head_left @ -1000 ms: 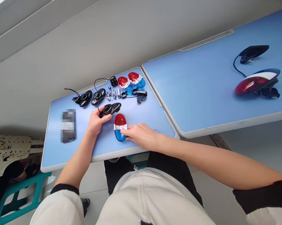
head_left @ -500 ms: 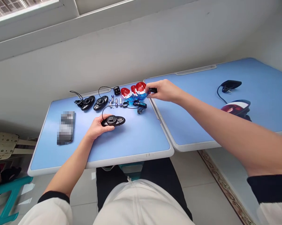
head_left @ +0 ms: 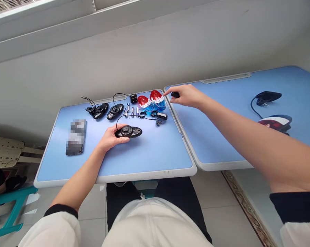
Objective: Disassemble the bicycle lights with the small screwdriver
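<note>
My left hand [head_left: 111, 138] grips the end of a black oval base [head_left: 134, 131], whose round mount faces up. A thin cable runs from that base to a small black switch piece [head_left: 162, 116]. Just right of the red and blue lenses [head_left: 158, 100], my right hand [head_left: 187, 96] is curled around a short black handle [head_left: 174, 94], its index finger pointing at them. Several batteries [head_left: 132, 111] stand or lie near a black ring clamp [head_left: 142, 114]. Two more black bases [head_left: 115, 111] rest to the left of the batteries.
A phone-like object [head_left: 76, 137], its face pixelated, lies at the left of the blue table [head_left: 149, 154]. On the adjoining right table [head_left: 216, 137] are a red and white light [head_left: 273, 123] and a black corded piece [head_left: 269, 97].
My right hand has drawn back slightly from the red and blue lenses, with the black handle still in it. The camera view has shifted a little. My left hand keeps its hold.
</note>
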`<action>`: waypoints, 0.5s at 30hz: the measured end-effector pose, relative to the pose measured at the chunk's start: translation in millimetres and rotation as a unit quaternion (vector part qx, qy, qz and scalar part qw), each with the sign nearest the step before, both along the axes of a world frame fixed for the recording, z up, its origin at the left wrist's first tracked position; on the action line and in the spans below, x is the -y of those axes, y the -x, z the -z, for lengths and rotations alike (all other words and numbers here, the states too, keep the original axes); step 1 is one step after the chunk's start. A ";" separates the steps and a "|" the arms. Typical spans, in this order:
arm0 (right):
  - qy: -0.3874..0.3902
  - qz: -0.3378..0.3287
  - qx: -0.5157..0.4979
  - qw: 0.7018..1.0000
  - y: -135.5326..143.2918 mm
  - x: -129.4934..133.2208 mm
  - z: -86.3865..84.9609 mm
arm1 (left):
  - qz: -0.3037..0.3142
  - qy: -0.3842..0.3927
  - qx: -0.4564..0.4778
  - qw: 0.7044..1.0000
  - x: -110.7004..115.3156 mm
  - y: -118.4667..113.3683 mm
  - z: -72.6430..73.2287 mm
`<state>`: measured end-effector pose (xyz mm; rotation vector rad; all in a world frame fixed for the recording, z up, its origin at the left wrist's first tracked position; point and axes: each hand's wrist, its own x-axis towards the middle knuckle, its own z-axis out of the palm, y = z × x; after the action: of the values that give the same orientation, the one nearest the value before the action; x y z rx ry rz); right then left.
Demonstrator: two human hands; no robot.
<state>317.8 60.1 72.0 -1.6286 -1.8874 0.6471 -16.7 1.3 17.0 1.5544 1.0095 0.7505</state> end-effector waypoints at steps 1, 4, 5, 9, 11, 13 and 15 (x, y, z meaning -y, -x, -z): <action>0.012 0.029 -0.065 0.997 6.0 13.2 -5.9 | -0.003 0.005 0.007 1.000 0.1 -0.3 0.6; 0.177 0.048 -0.335 0.924 38.2 63.7 -16.7 | -0.005 0.024 0.036 0.999 0.8 -1.8 3.2; 0.243 0.051 -0.398 0.883 52.3 80.7 -16.4 | -0.003 0.031 0.045 0.998 1.1 -2.6 4.2; 0.409 0.087 -0.535 0.734 103.7 123.5 2.5 | -0.009 0.041 0.060 0.997 2.2 -4.9 7.4; 0.423 0.112 -0.568 0.698 116.7 126.6 14.4 | -0.016 0.040 0.059 0.997 2.1 -5.0 7.9; 0.420 0.129 -0.586 0.680 120.6 123.0 22.5 | -0.020 0.043 0.060 0.997 1.5 -4.6 7.8; 0.413 0.123 -0.600 0.674 119.6 118.1 26.3 | -0.025 0.044 0.058 0.997 0.5 -4.2 7.5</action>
<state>198.3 -58.1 45.7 -1.1852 -0.3359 1.9907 -12.5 0.8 9.6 1.3992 0.9855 0.8109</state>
